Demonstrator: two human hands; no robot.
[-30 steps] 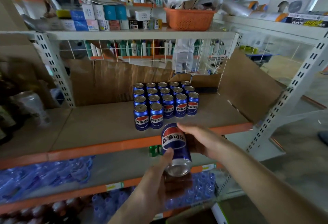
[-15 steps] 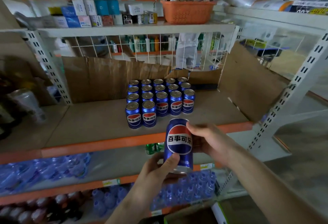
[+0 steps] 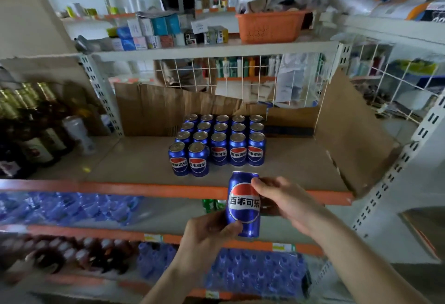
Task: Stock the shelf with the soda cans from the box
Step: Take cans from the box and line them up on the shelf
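Both hands (image 3: 286, 205) hold one upright can (image 3: 243, 203) (blue); stocked cans (image 3: 216, 144) behind

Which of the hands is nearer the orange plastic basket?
Right. The right hand sits higher, below the orange plastic basket; the left hand is lower and further left.

Bare shelf board (image 3: 289, 159) right of the can block (image 3: 216, 144); cardboard flap (image 3: 356, 135) beyond
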